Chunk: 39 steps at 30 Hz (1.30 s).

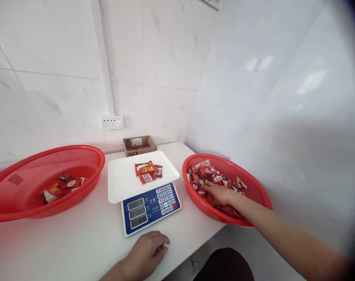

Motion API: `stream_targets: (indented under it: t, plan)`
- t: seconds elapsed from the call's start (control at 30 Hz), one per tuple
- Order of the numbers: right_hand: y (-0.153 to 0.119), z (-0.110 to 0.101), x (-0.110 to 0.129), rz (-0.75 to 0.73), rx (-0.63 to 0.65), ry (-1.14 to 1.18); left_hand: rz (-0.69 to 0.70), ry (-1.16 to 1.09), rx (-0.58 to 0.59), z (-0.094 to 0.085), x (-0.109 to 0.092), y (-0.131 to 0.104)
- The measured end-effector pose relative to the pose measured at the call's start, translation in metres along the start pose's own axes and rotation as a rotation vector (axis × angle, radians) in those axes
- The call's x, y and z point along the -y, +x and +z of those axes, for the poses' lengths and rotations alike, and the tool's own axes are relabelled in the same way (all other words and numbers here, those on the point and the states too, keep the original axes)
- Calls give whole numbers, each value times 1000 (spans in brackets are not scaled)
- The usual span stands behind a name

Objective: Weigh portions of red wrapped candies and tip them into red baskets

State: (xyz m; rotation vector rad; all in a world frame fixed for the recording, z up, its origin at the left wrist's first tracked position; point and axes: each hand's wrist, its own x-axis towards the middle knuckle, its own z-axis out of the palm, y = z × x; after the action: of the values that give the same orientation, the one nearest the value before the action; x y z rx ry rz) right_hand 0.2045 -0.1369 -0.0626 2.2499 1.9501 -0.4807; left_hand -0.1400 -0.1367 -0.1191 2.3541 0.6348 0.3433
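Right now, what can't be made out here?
Head view:
Right hand: its grip, hidden by itself and heaped red packets.
Left hand: palm, hidden by its own back.
Left red mesh basket: left end, cut off by frame edge.
Cardboard box: most contents, hidden by its front wall.
Scale displays: some digits, too small, blurred.

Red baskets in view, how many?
2. The left basket sits left of the scale; the right basket sits right of it, with the right hand in it. The left one is cut off by the frame edge. No sign of hidden ones.
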Motion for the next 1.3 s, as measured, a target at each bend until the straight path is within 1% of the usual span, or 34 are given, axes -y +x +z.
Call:
stream_targets:
  t: [0.07, 0.13, 0.23, 0.3, 0.4, 0.53, 0.67, 0.87, 1.0, 1.17, 1.3]
  plan:
    - [-2, 5, -6, 73, -93, -53, -13, 1, 4, -1, -2, 0]
    - [-2, 2, -12, 146, -152, -64, -21, 5, 7, -2, -3, 0]
    - [-2, -8, -21, 203, -198, -47, -20, -1, 4, -1, -2, 0]
    - [-2, -14, -24, 211, -212, -32, -14, -10, 2, 0, 0, 0]
    - [0, -16, -18, 145, -192, -7, -8, -13, -1, 1, 1, 1]
    - [7, -9, -4, 47, -93, 14, -7, -11, 1, 2, 1, 1]
    - [13, -6, 3, 28, -33, 33, -7, -17, 6, 2, 2, 1]
    - [15, -6, 7, 13, -38, 76, -12, -21, 1, 1, 3, 1]
    - [16, -10, 8, 1, -69, 105, -10, -18, 2, 1, 3, 0]
    - [20, -20, 10, 6, -174, 126, -11, -19, -4, 3, 4, 1]
    - [26, -22, 23, -88, -260, 148, -7, -15, -1, 3, 4, 1]
